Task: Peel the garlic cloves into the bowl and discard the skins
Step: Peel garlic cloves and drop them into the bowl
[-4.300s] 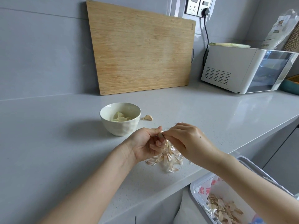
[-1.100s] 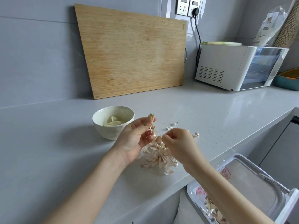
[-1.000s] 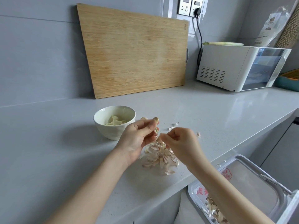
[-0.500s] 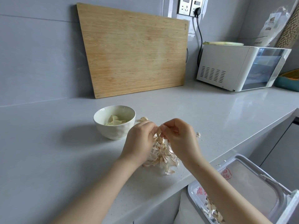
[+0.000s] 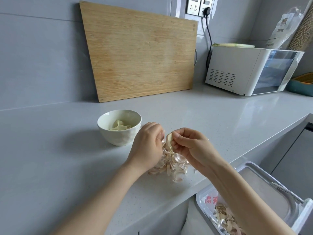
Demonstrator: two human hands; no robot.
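At centre frame, on the bench [image 5: 50,158], the bowl [image 5: 118,137] sits up-left, nearest my left hand [image 5: 147,146], whose curled grip I cannot tell. Over the skins [image 5: 171,165], my right hand [image 5: 189,146] pinches the upright clove [image 5: 169,138].

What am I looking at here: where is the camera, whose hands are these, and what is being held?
There is no machine here. One camera sits on a person's head and looks down at their bare hands. The left hand and right hand meet above a grey countertop and pinch one garlic clove, whose papery skin is curling off. Under them lies a pile of skins. To their left, a white bowl holds peeled cloves. A bin below the counter edge holds discarded skins. A wooden cutting board leans on the wall behind.
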